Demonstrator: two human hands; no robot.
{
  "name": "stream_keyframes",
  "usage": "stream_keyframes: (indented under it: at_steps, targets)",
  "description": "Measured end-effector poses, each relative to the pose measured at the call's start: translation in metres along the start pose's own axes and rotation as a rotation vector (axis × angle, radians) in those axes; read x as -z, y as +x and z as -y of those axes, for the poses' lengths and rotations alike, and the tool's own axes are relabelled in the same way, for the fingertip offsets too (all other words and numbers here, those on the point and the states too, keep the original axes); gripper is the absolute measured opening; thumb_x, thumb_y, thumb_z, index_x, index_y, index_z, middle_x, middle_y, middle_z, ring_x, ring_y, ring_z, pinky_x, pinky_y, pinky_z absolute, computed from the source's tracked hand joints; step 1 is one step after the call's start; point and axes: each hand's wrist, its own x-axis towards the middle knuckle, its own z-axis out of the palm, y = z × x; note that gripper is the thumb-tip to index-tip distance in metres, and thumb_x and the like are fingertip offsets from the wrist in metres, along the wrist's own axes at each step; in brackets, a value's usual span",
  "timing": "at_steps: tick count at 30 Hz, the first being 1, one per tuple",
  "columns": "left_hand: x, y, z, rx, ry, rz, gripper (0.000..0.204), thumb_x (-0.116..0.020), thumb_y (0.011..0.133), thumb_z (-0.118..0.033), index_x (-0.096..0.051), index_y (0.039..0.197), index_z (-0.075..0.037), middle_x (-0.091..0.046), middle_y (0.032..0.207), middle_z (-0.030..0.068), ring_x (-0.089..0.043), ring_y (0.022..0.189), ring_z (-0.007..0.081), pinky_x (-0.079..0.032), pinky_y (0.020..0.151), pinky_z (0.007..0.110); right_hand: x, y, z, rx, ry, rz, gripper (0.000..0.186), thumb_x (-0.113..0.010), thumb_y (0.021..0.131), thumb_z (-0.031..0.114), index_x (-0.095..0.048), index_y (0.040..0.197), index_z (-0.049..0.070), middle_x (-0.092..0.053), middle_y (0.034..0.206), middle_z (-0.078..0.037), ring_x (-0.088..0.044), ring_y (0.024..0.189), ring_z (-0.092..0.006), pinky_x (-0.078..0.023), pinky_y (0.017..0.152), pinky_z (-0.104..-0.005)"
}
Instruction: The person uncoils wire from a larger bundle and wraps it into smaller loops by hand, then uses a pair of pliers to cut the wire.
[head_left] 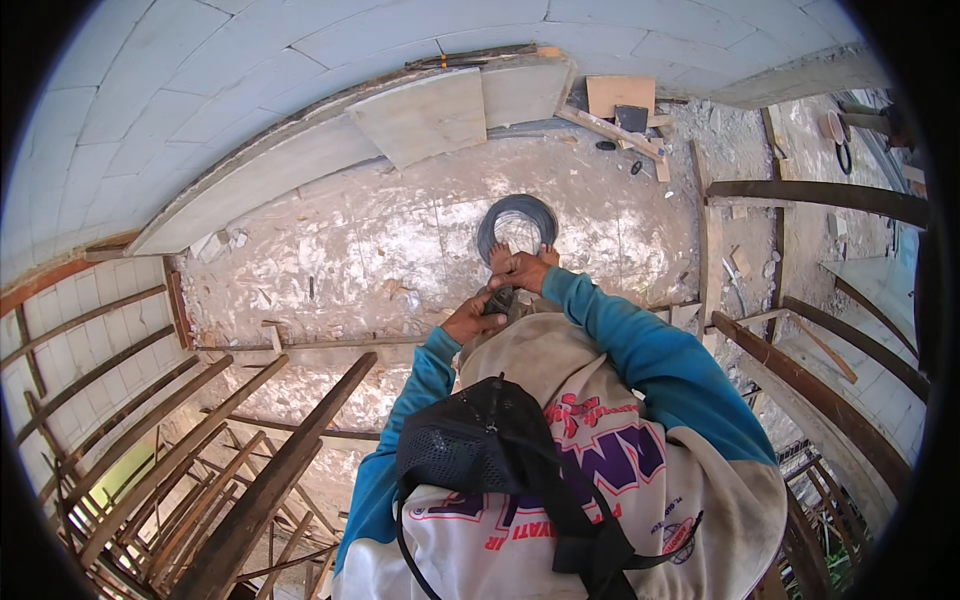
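My left hand is closed round a small dark object at my waist, whose kind I cannot make out. My right hand is just beyond it, fingers bent and pinched together at the object's far end; what they hold is hidden. A coil of dark wire lies on the floor in front of me, with my bare toes at its near edge. A black mesh bag on straps hangs at my chest.
Pale boards lean along the block wall ahead. Wood offcuts lie at its right end. Long timber beams cross at left, more beams at right. Rubble is scattered over the dusty floor.
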Motion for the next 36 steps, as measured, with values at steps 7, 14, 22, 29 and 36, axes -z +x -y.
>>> stream_keyframes:
  at_steps: [7,14,22,29,36]
  targets:
    - [-0.004,0.004,0.012,-0.093,-0.040,-0.245,0.028,-0.065,0.085,-0.022,-0.054,0.105,-0.007,-0.053,0.073,-0.0059,-0.045,0.060,0.0038,-0.037,0.054,0.021,-0.005,0.021,-0.006,0.068,-0.209,-0.032,0.030,-0.066,0.084,0.030,-0.066,0.085,0.000,-0.064,0.077,-0.003,-0.053,0.073,-0.0102,-0.043,0.069,-0.0282]
    - [-0.008,0.021,0.017,-0.172,-0.367,-0.478,0.018,-0.062,0.088,-0.023,-0.053,0.092,-0.008,-0.052,0.069,-0.0022,-0.046,0.054,0.0052,-0.036,0.048,0.020,-0.021,0.030,-0.043,-0.063,-0.006,-0.317,0.039,-0.056,0.089,0.034,-0.062,0.101,-0.002,-0.063,0.095,-0.009,-0.054,0.091,-0.0145,-0.040,0.087,-0.0290]
    - [-0.006,0.022,0.034,-0.121,-0.047,-0.742,0.019,-0.065,0.085,-0.023,-0.052,0.088,-0.008,-0.053,0.067,-0.0013,-0.045,0.051,0.0085,-0.038,0.045,0.024,-0.015,0.016,-0.022,-0.056,-0.002,-0.082,0.040,-0.048,0.093,0.035,-0.060,0.105,-0.002,-0.062,0.097,-0.011,-0.054,0.095,-0.0148,-0.041,0.085,-0.0280]
    - [-0.008,0.029,0.033,-0.102,0.295,-0.877,0.028,-0.067,0.082,-0.023,-0.047,0.088,-0.005,-0.059,0.073,0.0060,-0.057,0.061,0.0127,-0.046,0.052,0.028,-0.034,0.026,-0.018,-0.190,-0.018,-0.228,0.044,-0.049,0.091,0.040,-0.061,0.095,-0.002,-0.064,0.082,-0.018,-0.062,0.076,-0.0306,-0.046,0.069,-0.0387]
    - [0.020,0.035,0.017,0.096,-0.376,-0.592,0.030,-0.064,0.085,-0.020,-0.052,0.106,-0.004,-0.060,0.099,0.0053,-0.059,0.085,0.0117,-0.052,0.063,0.029,-0.031,0.049,-0.036,-0.074,-0.291,-0.412,0.040,-0.047,0.091,0.039,-0.064,0.097,0.003,-0.061,0.085,-0.022,-0.061,0.084,-0.0358,-0.046,0.073,-0.0418]
